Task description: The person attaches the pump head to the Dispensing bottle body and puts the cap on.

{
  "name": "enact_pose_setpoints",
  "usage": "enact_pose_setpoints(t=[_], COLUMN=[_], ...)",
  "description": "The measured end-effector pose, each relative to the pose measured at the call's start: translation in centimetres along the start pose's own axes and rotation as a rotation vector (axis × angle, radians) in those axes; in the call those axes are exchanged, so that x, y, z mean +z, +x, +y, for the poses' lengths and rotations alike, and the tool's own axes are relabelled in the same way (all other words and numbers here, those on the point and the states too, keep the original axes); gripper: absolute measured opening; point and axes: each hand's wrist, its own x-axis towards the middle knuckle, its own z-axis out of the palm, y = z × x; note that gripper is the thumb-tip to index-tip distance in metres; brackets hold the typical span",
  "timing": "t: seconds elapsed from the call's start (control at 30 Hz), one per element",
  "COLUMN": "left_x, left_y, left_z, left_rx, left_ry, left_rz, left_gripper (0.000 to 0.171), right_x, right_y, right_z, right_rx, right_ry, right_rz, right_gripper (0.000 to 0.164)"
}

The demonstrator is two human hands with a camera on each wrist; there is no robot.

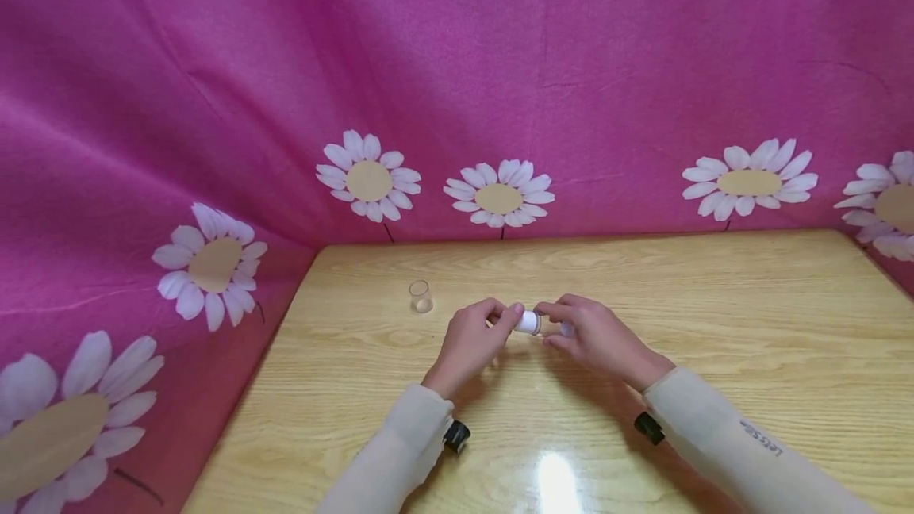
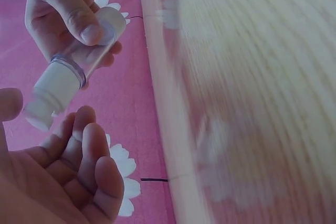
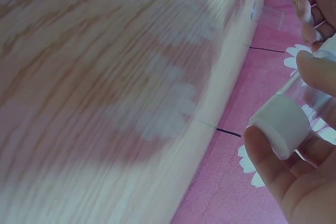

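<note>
My right hand (image 1: pixel 596 339) grips a small clear bottle (image 2: pixel 93 55) by its body, thumb on one side and fingers on the other. The bottle has a white base (image 3: pixel 283 121) and a white pump top (image 2: pixel 55 87) with a silvery ring at its neck. It lies tilted between my two hands, over the wooden table. At the pump end, my left hand (image 1: pixel 474 335) has its thumb and a finger at the white head, pinching it. The other left fingers are loosely curled below it. Inside the clear body a thin straight tube shows.
A clear, cup-like cylinder (image 1: pixel 420 297) stands upright on the wooden table (image 1: pixel 750 324), left of and beyond my hands. Pink cloth (image 1: pixel 607 62) printed with white daisies hangs behind the table and along its left side. Black straps are at both wrists.
</note>
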Motion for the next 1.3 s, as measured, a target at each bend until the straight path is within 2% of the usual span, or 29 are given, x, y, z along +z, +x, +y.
enact_pose_setpoints(t=[0.17,0.43,0.63,0.87,1.13,1.23,1.3], left_x=[0.08,0.21,0.18,0.05,-0.08,-0.17,-0.25], left_y=[0.12,0.1,0.14,0.08,-0.03,-0.06,-0.07], left_z=[-0.25,-0.5,-0.54,-0.46,-0.35,-0.33,-0.35], left_rx=[0.023,0.096,0.156,0.251,0.33,0.34,0.32], left_ry=[-0.004,-0.066,-0.064,-0.016,0.031,0.033,0.017], left_rz=[-0.008,-0.051,-0.08,-0.072,-0.053,-0.046,-0.051], left_gripper=[0.04,0.02,0.024,0.024,0.024,0.027,0.034], right_x=[-0.05,0.18,0.21,0.26,0.04,-0.13,-0.23], right_y=[0.02,-0.01,-0.03,-0.01,0.09,0.14,0.22], right_z=[0.04,0.23,0.37,0.59,0.61,0.54,0.57], right_rx=[0.011,0.008,0.004,-0.029,-0.005,0.001,-0.002], right_ry=[0.003,0.002,0.026,0.03,0.061,0.082,0.082], right_rz=[-0.014,-0.02,-0.007,0.011,-0.038,-0.052,-0.054], right_gripper=[0.04,0.041,0.04,0.04,0.04,0.04,0.039])
